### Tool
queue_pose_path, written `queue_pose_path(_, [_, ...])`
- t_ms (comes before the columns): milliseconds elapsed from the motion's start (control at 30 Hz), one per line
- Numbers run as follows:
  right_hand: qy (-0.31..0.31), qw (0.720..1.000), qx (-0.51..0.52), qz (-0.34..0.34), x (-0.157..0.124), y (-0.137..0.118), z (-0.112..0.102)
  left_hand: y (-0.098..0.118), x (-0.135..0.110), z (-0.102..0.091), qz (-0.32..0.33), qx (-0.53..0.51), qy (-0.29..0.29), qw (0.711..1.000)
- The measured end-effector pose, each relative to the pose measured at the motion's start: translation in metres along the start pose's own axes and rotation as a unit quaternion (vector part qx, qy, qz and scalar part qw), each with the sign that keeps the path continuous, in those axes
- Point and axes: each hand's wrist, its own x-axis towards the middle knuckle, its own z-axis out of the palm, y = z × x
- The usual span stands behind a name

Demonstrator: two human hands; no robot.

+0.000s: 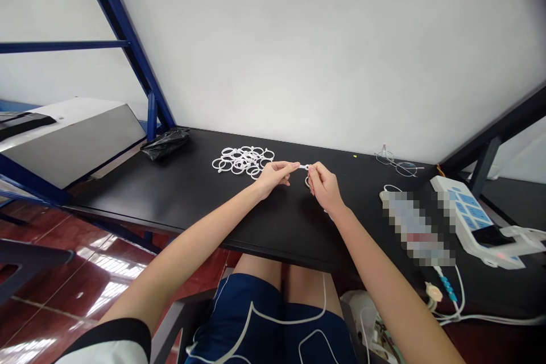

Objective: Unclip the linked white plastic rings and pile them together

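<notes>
Over the black table [205, 205], both my hands are pinching a small white plastic ring piece [303, 166] between them. The thumb and fingers of my left hand [275, 175] press together on its left end. My right hand [325, 186] is closed on the right end, and part of a white loop shows just below those fingers. Some white also peeks out beneath my right wrist, too covered to make out. Just left of my left hand lies a tangled pile of thin white rings [239, 160], some with small tabs.
A crumpled black plastic bag [166, 143] lies at the table's back left. Wire-frame glasses [396, 164] sit at the back right. Nearer on the right are a blurred-out phone-like object [416, 227], a white power strip [463, 213] and white cables [490, 318]. Blue metal posts [123, 28] flank the left.
</notes>
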Motion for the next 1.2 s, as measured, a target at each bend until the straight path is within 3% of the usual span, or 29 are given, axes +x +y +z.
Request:
queue_pose_path(533, [0.039,0.998,-0.050,-0.017,-0.0008,0.0009,-0.0007,0.0037,-0.0027,-0.0032,-0.018,0.068,-0.023,0.997])
queue_pose_path(733, [0.049,0.997,-0.057,-0.015,-0.0014,-0.0010,-0.0010,0.0023,-0.0053,0.0003,-0.005,0.137,-0.073,0.988])
queue_pose_path(967, [0.034,0.997,-0.066,-0.015,-0.0020,-0.0016,-0.0001,0.0028,-0.0081,0.0034,-0.005,0.144,-0.097,0.985])
queue_pose_path(1200, [0.030,0.998,-0.059,-0.017,-0.0013,0.0013,0.0006,0.0060,-0.0052,0.0034,-0.043,0.080,-0.055,0.994])
